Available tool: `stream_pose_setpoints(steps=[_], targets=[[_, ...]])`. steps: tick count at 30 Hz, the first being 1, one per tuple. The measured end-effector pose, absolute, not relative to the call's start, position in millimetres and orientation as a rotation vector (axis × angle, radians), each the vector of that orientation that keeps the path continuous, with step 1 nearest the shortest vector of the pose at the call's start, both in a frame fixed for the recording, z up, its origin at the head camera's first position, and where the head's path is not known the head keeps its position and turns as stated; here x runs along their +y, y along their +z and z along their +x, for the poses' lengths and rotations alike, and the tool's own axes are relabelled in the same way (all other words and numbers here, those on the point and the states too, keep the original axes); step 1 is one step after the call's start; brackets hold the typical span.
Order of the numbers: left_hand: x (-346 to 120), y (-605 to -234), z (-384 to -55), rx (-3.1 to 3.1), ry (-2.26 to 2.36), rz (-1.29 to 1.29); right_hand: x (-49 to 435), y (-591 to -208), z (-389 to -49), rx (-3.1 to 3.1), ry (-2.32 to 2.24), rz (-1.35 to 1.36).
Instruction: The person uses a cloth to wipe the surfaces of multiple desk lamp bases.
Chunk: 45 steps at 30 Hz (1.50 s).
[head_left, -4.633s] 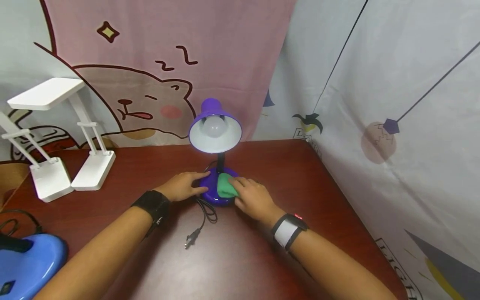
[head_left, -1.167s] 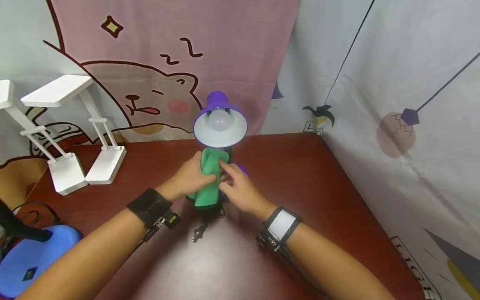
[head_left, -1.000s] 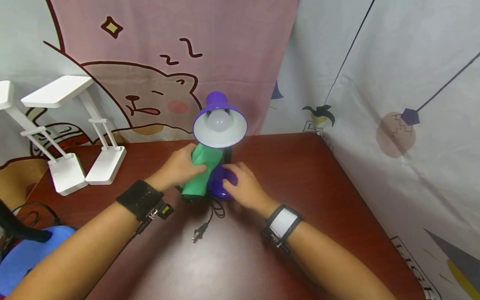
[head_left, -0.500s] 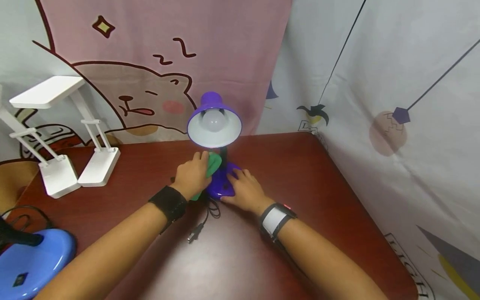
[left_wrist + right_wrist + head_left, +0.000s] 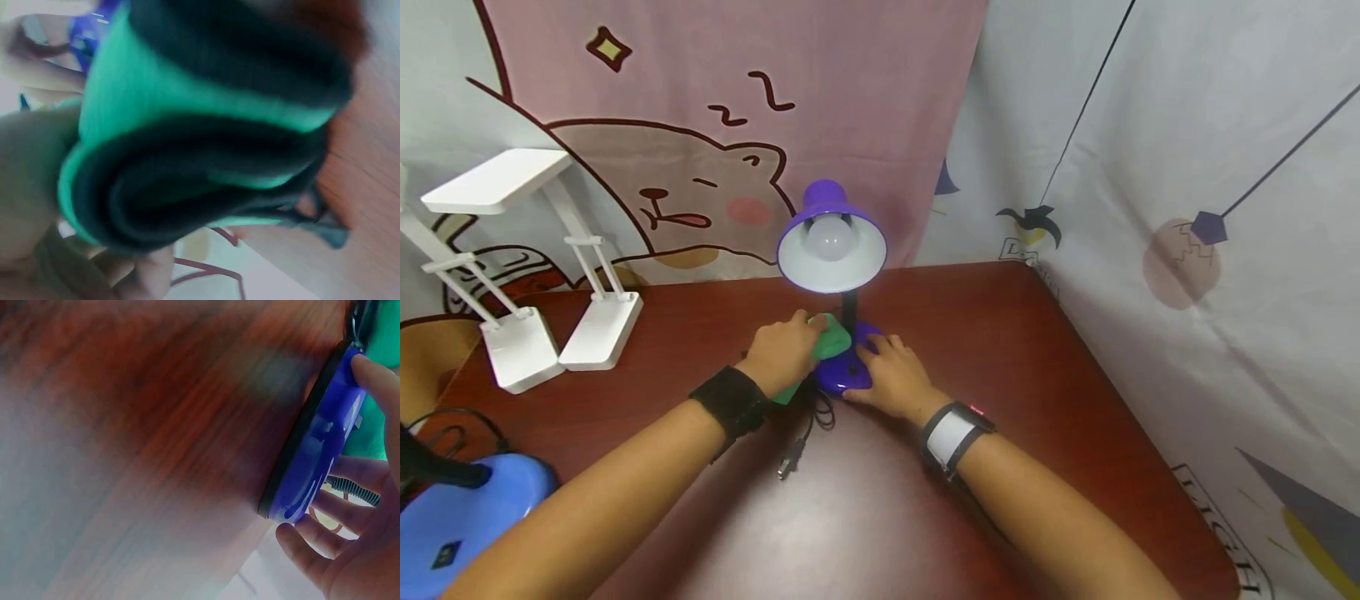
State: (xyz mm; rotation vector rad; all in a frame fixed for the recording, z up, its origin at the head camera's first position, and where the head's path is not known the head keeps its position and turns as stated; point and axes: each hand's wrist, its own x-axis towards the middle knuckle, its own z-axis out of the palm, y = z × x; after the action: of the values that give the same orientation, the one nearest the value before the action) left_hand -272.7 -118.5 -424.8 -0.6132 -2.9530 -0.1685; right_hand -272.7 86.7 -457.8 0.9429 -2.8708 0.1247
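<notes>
A purple desk lamp [image 5: 826, 197] stands on the table, its white-lined shade tilted forward over a bulb. My left hand [image 5: 781, 354] grips a folded green cloth [image 5: 831, 340] against the left side of the lamp's base, close to the dark stem. In the left wrist view the cloth [image 5: 144, 94] shows thick folds with dark edging. My right hand [image 5: 895, 382] holds the right side of the blue-purple base [image 5: 842, 375]. The right wrist view has its thumb [image 5: 378, 378] on one edge of the base [image 5: 319, 447] and the fingers along the far side.
A coiled black cable with a USB plug [image 5: 788, 463] lies in front of the base. Two white folding lamps [image 5: 602, 329] stand at the back left. A blue lamp base [image 5: 467, 517] sits at the front left. Printed fabric [image 5: 880, 100] hangs behind the table.
The green cloth passed from my right hand to my left, partly unfolding on the way. My right hand took hold of the base's right side; the left moved with the cloth to its left.
</notes>
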Motion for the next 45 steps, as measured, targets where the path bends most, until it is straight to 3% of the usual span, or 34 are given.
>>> stream_pose_setpoints(steps=[7,19,26,34,40,45], targets=[[-131,-430,-282,-3.014,-0.264,-0.643,83,-461,-272,-2.880,0.112,0.937],[-122,-414,-263,-3.081,-0.628,-0.907,88,-464,-274,-2.848,0.187,0.949],[-165,-385,-270,-3.037,-0.856,-0.733,75,-459,-264,-2.835,0.153,0.875],[-226,-355,-271,-2.966,-0.869,-0.382,8,-455,-230,-2.957,-0.161,0.885],[-235,-360,-273,-2.985,-0.744,-0.330,-14,-465,-228,-3.029,-0.570,0.797],[-228,-363,-274,-2.960,-0.652,-0.349,-7,-468,-236,-2.993,-0.591,0.843]])
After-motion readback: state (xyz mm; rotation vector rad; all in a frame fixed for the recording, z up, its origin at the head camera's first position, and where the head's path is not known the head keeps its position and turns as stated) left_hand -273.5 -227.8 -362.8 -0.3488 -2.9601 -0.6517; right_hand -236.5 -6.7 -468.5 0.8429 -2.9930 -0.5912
